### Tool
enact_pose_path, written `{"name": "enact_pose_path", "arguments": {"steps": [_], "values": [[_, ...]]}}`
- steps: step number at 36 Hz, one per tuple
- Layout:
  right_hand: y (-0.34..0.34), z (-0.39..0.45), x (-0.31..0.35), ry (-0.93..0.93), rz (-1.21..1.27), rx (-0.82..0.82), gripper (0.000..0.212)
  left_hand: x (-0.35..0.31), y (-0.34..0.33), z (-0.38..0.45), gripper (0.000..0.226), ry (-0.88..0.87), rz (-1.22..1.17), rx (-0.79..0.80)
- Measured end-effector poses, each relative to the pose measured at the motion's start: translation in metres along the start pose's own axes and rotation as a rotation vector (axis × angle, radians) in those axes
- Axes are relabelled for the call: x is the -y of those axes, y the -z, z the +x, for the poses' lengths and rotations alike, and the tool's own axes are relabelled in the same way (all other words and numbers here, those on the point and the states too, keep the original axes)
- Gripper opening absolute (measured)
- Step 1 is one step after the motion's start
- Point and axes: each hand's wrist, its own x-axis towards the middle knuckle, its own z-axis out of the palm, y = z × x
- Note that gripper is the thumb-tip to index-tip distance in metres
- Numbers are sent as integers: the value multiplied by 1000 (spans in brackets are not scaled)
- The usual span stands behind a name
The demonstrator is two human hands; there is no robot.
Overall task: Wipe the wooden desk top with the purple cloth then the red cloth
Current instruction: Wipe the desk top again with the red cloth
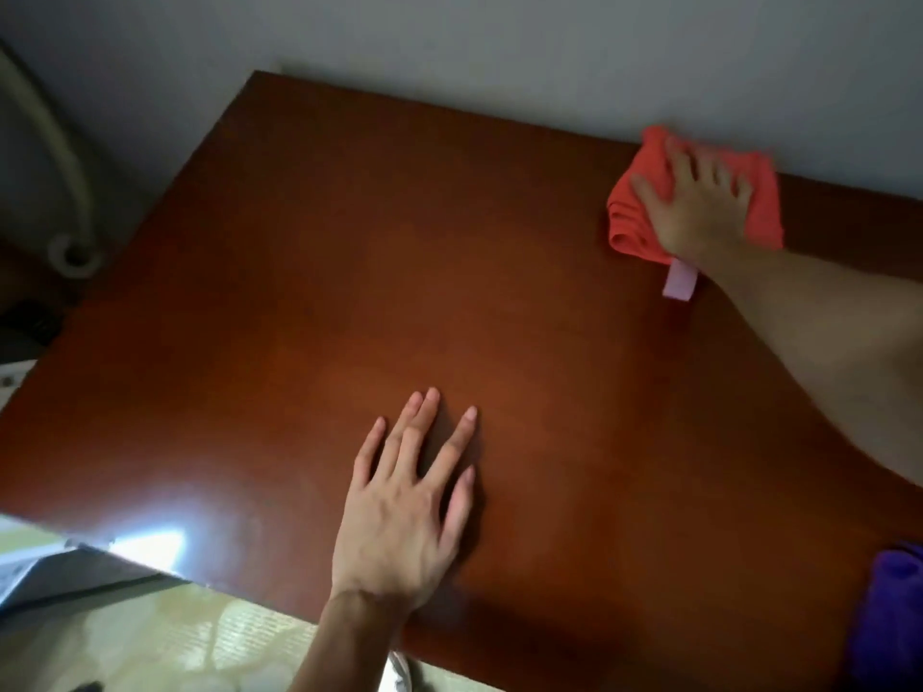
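The wooden desk top (pixel 379 272) is reddish brown and fills most of the view. At its far right corner lies a bunched red cloth (pixel 634 212) with a pale pink tag. My right hand (pixel 699 202) presses flat on that cloth with fingers spread. My left hand (pixel 409 501) rests flat on the bare wood near the front edge, fingers straight. The purple cloth (pixel 894 621) lies at the lower right edge of the desk, partly cut off by the frame.
A grey wall (pixel 499 37) runs behind the desk's far edge. A pale curved pipe (pixel 60 157) stands at the left. Below the front edge is a light tiled floor (pixel 190 636). A bright glare marks the desk's front left corner.
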Motion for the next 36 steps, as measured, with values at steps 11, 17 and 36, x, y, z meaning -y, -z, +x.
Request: {"name": "enact_pose_path", "arguments": {"steps": [11,17,36], "values": [[16,-49,-19,75,-12,84,77,-6,3,1,54,-12,21,-20],[27,-184,-29,108,-13,20,88,-8,8,-2,55,-6,15,-22],[33,-316,-62,132,39,-9,73,-162,-15,10,40,72,-88,-145]]}}
